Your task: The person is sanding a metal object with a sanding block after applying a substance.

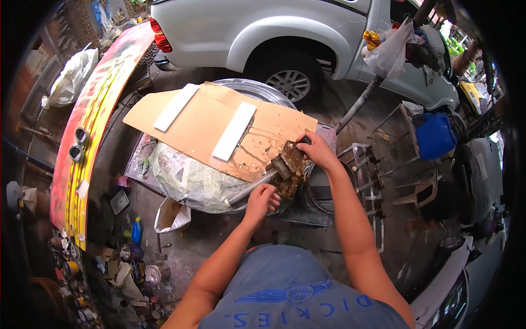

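My right hand (pixel 319 149) is closed around the short black handle (pixel 303 141) of a tool whose other end meets a brown-smeared block (pixel 289 159). My left hand (pixel 262 202) is beside the same block, its fingers curled in; what they hold, if anything, is hidden. A grey tube (pixel 249 191) passes behind that hand up to the block. Beneath lies a cardboard sheet (pixel 211 123) with brown wet stains near the block. Two white strips (pixel 234 131) rest on the cardboard, apart from each other. Under its near edge is a round bundle wrapped in clear plastic (pixel 186 175).
A white pickup truck (pixel 296 33) stands behind the work surface. To the left leans a long red and yellow panel (pixel 101 115); cans and bottles crowd the floor below it. At right are a metal frame (pixel 370 181), a blue container (pixel 435 136) and a slanting post (pixel 359 104).
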{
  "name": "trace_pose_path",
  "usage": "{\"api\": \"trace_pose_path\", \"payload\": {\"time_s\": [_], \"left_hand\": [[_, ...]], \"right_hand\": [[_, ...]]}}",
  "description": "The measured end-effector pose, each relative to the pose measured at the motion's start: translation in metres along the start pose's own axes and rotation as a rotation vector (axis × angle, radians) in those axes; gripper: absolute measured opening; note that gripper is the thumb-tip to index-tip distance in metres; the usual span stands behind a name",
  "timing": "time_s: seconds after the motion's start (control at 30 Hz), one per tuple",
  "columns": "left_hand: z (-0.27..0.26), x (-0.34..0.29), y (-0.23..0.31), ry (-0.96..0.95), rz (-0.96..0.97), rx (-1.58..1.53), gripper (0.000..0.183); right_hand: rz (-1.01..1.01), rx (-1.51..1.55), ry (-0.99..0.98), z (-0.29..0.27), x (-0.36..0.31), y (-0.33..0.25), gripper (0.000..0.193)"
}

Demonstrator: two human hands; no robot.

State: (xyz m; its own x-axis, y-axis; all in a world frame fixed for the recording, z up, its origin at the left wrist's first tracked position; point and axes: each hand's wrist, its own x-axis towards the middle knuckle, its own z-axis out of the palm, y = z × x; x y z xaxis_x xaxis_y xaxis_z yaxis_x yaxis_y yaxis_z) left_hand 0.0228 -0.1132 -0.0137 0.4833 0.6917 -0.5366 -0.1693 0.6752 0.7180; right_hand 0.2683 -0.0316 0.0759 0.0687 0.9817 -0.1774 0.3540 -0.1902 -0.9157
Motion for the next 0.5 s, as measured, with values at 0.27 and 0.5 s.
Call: {"api": "trace_pose_path", "payload": {"time_s": [0.27,0.5], "left_hand": [[0.021,0.038,0.045,0.188,1.020,0.907,0.077],[0.047,0.053,0.031,0.321,0.904,1.072,0.114]], "right_hand": [[-0.046,0.080,0.012,0.000,-0.012,0.006,0.017],[-0.011,0.090,0.307,-0.023,-0.043,0.040,0.023]]}}
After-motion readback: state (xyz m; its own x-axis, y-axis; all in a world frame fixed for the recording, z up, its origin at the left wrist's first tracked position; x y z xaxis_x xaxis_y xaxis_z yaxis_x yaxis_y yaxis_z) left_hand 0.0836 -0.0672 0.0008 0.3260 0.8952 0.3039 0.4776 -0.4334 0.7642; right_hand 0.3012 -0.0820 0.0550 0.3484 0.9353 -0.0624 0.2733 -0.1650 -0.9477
